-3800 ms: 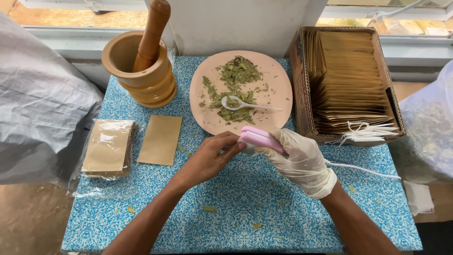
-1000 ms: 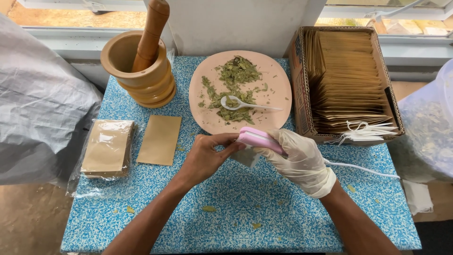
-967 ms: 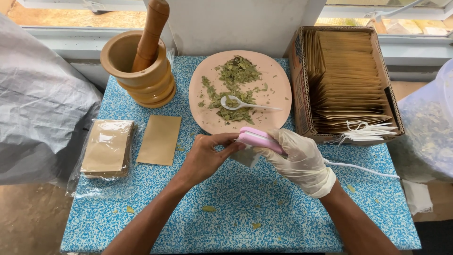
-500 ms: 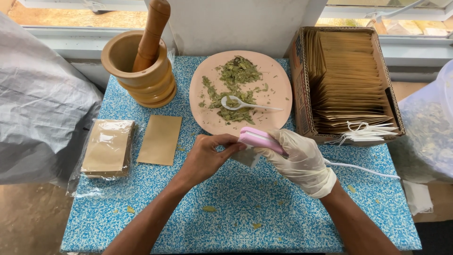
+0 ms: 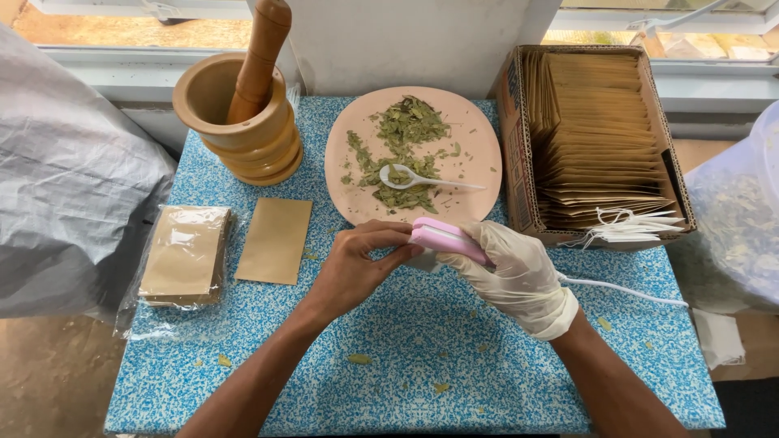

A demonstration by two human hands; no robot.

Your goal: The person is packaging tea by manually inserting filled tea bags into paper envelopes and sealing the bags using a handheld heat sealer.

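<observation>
Gloved right hand (image 5: 519, 272) grips a pink handheld sealer (image 5: 448, 240), its white cord (image 5: 621, 289) trailing right across the blue speckled table (image 5: 422, 357). Bare left hand (image 5: 355, 268) pinches a small pale sachet (image 5: 420, 259) at the sealer's near left end. Compared with half a second earlier, the sachet sits higher and less of it shows, suggesting it now lies deeper under the sealer. Its edge is hidden, so any seal cannot be judged. Plate (image 5: 479, 154) of dried leaves (image 5: 402, 150) lies beyond.

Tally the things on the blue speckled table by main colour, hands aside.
Wooden brown: 2, round mortar and pestle.
Kraft brown: 3, cardboard box of packets, flat paper pouch, wrapped pouch stack.
Pink: 2, round plate, handheld sealer.
White: 1, plastic spoon.
Total: 8
</observation>
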